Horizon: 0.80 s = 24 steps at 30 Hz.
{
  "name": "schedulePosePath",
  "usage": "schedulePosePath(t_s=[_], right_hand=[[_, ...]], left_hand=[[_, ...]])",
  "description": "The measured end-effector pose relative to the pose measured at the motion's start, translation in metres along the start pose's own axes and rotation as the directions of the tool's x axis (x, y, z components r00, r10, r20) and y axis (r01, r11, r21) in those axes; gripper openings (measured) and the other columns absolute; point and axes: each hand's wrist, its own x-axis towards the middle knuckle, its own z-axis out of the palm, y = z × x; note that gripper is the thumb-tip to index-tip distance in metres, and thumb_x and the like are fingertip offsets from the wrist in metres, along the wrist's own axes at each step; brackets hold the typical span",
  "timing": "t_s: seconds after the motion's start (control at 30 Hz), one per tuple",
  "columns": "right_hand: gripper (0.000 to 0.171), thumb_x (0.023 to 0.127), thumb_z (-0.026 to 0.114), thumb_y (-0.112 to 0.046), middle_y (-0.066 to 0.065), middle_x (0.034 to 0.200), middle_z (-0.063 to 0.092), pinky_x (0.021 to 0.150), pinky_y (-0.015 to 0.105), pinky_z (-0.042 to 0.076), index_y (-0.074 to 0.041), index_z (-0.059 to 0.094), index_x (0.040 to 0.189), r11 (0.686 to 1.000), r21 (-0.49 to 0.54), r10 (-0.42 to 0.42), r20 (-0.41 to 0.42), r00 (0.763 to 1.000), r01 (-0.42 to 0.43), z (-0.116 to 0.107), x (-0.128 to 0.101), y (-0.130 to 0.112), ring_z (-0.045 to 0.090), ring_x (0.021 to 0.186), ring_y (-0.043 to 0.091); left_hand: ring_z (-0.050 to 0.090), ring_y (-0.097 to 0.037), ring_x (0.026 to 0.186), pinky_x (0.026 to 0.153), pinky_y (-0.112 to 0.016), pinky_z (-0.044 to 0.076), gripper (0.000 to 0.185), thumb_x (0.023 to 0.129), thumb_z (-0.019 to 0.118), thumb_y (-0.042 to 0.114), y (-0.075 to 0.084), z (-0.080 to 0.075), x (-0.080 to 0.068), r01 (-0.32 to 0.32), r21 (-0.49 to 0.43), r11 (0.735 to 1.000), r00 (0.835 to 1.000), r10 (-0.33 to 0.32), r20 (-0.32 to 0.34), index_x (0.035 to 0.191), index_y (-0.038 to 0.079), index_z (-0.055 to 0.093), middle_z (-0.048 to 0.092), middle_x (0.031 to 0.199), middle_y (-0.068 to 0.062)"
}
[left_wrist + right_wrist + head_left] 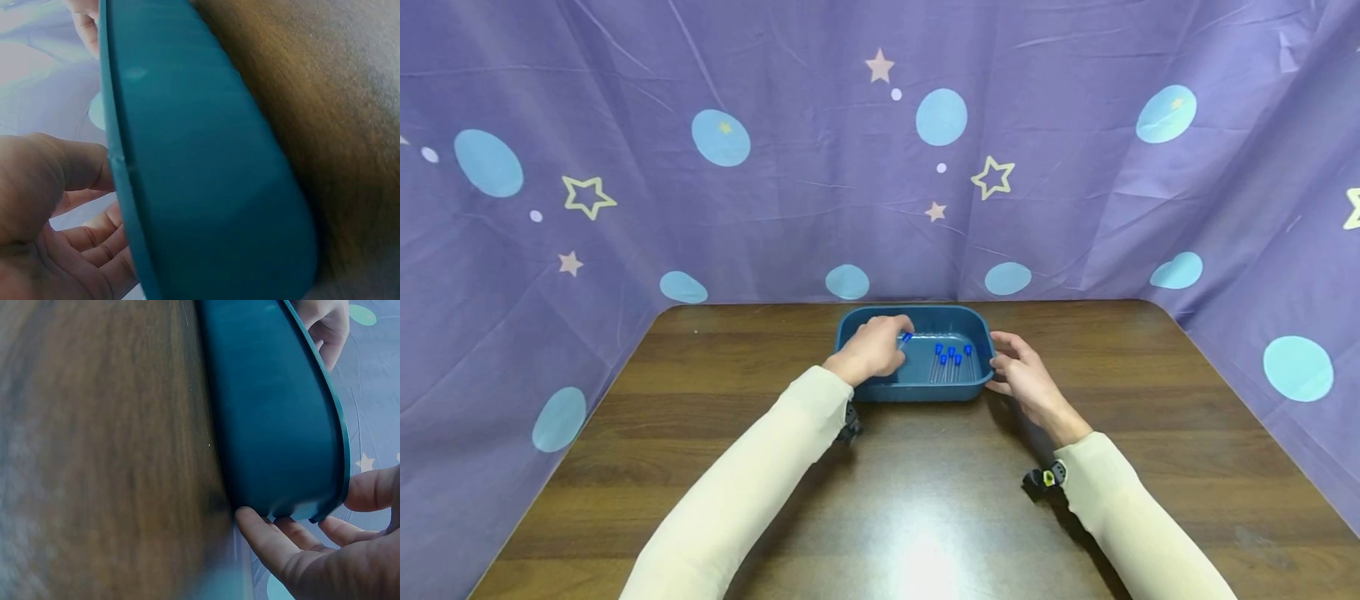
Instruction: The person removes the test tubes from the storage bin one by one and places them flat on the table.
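A blue plastic tray (857,333) stands on the wooden table, with several clear tubes with blue caps (951,360) lying in its right half. My left hand (891,342) reaches over the tray's left end and pinches one blue-capped tube (906,338). In the left wrist view, the left hand (62,219) curls just past the tray's rim (115,156), and the tube is hidden there. My right hand (1002,367) holds the tray's right end. In the right wrist view, its thumb (265,540) presses the tray's outer wall (269,412) and its fingers (372,487) lie past the rim.
The brown wooden table (925,500) runs wide on both sides of the tray and toward me. A purple cloth with stars and blue dots (820,167) hangs close behind the tray and wraps round both table sides.
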Motion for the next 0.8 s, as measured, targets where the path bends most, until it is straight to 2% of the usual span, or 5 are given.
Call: schedulePosePath(t_s=[0.23, 0.47, 0.7, 0.8], right_hand=[[0.053, 0.094, 0.038, -0.001, 0.026, 0.142, 0.032, 0.094, 0.051, 0.044, -0.003, 0.028, 0.146, 1.000, 0.003, -0.001, -0.003, 1.000, 0.001, 0.001, 0.000, 0.000, 0.046, 0.120, 0.045], [0.052, 0.094, 0.038, -0.001, 0.027, 0.141, 0.032, 0.094, 0.051, 0.045, -0.004, 0.029, 0.146, 1.000, -0.003, -0.001, -0.009, 1.000, 0.000, -0.001, 0.001, 0.001, 0.046, 0.119, 0.045], [0.054, 0.093, 0.038, 0.002, 0.028, 0.140, 0.032, 0.094, 0.051, 0.044, -0.003, 0.027, 0.146, 1.000, 0.000, -0.001, -0.003, 1.000, 0.001, 0.000, 0.001, 0.001, 0.047, 0.117, 0.044], [0.054, 0.093, 0.038, 0.002, 0.028, 0.140, 0.033, 0.094, 0.051, 0.044, -0.002, 0.028, 0.146, 1.000, 0.006, -0.002, -0.003, 1.000, 0.002, 0.000, 0.001, 0.001, 0.047, 0.117, 0.044]], left_hand=[[0.056, -0.023, 0.103, 0.091, -0.042, 0.046, 0.042, 0.087, 0.062, 0.007, -0.005, -0.003, -0.005, -0.006, 0.031, 1.000, 0.999, 0.008, -0.035, 0.128, 0.012, 0.056, 0.058, 0.126, -0.010], [0.054, -0.022, 0.097, 0.086, -0.040, 0.047, 0.043, 0.085, 0.061, 0.006, -0.009, -0.006, -0.012, -0.016, 0.037, 0.999, 0.998, 0.019, -0.062, 0.128, 0.012, 0.057, 0.059, 0.124, -0.009], [0.054, -0.022, 0.099, 0.090, -0.044, 0.046, 0.044, 0.084, 0.061, 0.006, -0.012, -0.013, -0.021, -0.020, 0.040, 0.999, 0.995, 0.024, -0.095, 0.127, 0.011, 0.058, 0.060, 0.118, -0.011], [0.054, -0.022, 0.097, 0.088, -0.044, 0.046, 0.044, 0.083, 0.061, 0.006, -0.015, -0.015, -0.023, -0.020, 0.031, 0.999, 0.994, 0.023, -0.109, 0.126, 0.011, 0.058, 0.062, 0.113, -0.011]])
